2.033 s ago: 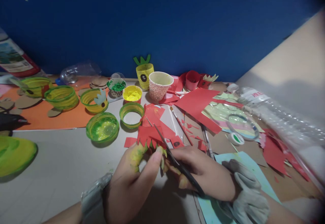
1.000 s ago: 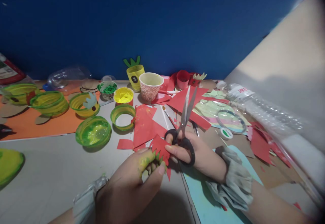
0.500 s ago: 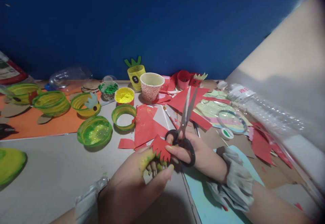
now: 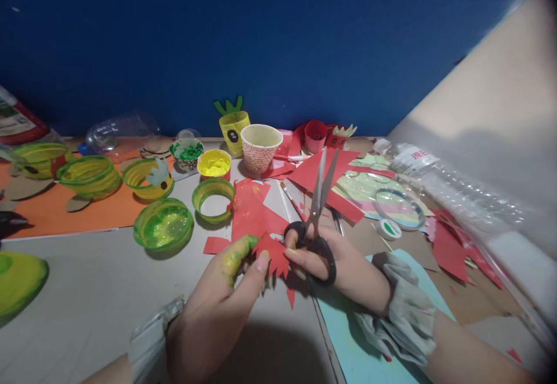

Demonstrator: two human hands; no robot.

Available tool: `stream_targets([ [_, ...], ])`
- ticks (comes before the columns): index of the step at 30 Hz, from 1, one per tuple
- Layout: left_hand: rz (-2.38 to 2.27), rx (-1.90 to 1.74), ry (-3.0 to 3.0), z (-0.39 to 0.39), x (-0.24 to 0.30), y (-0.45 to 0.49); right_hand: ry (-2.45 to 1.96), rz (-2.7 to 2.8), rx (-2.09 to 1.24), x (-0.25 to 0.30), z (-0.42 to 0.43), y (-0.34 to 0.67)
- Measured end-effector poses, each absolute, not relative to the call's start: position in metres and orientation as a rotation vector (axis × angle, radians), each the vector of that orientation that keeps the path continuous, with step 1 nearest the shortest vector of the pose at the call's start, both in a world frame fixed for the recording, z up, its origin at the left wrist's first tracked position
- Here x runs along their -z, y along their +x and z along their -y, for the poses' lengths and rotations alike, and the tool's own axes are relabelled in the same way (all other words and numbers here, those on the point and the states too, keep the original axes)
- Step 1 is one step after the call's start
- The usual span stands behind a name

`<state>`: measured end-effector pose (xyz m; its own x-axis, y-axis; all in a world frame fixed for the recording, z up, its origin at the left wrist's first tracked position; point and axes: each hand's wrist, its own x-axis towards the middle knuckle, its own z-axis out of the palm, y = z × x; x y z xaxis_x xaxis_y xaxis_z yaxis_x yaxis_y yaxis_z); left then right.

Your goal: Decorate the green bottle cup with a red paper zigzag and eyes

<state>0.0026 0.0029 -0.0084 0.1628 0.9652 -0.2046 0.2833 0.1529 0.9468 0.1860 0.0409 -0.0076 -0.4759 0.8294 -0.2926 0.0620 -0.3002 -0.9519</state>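
Observation:
My left hand point(image 4: 230, 297), smeared with green and yellow paint on the index finger, pinches a small red paper piece point(image 4: 275, 256) with a zigzag edge between thumb and fingers. My right hand point(image 4: 335, 259) has its fingers in the black handles of a pair of scissors point(image 4: 319, 198), whose slightly parted blades point up and away. Its thumb tip is at the right edge of the paper piece. Just below lies a small pointed red scrap point(image 4: 290, 299). Larger red paper sheets point(image 4: 250, 210) lie behind the hands.
Green-and-yellow painted rings and a bowl point(image 4: 163, 224) stand at left, near a cup of yellow paint point(image 4: 214, 165) and a cup of green paint point(image 4: 187, 153). A patterned paper cup point(image 4: 260, 149) is at the back. A plastic bottle point(image 4: 452, 181) lies right, by light-blue paper point(image 4: 348, 337).
My left thumb has come up onto the red paper piece, and the left hand has turned slightly. The right hand and the scissors are almost unmoved.

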Motion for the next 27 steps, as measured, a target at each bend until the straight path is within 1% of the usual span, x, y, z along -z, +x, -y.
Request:
stream_targets([
  [9,-1.355,-0.800,1.287,-0.0010,0.0087,0.0018,-1.158,1.471,-1.789,0.0053,-0.0410,0.1875],
  [14,-1.306,-0.958,1.218,-0.0026,0.0078,0.0012,-1.139,1.456,-1.777,0.0089,-0.0406,0.1887],
  [19,-1.325,-1.015,1.193,-0.0063,0.0027,0.0021,-1.134,1.395,-1.708,0.0059,-0.0431,0.1863],
  [23,-1.314,-0.996,1.190,-0.0059,0.0040,0.0035,-1.109,1.426,-1.665,0.0021,-0.0453,0.1853],
  [27,-1.257,-0.935,1.191,-0.0026,0.0078,0.0040,-1.124,1.405,-1.697,0.0061,-0.0422,0.1865],
])
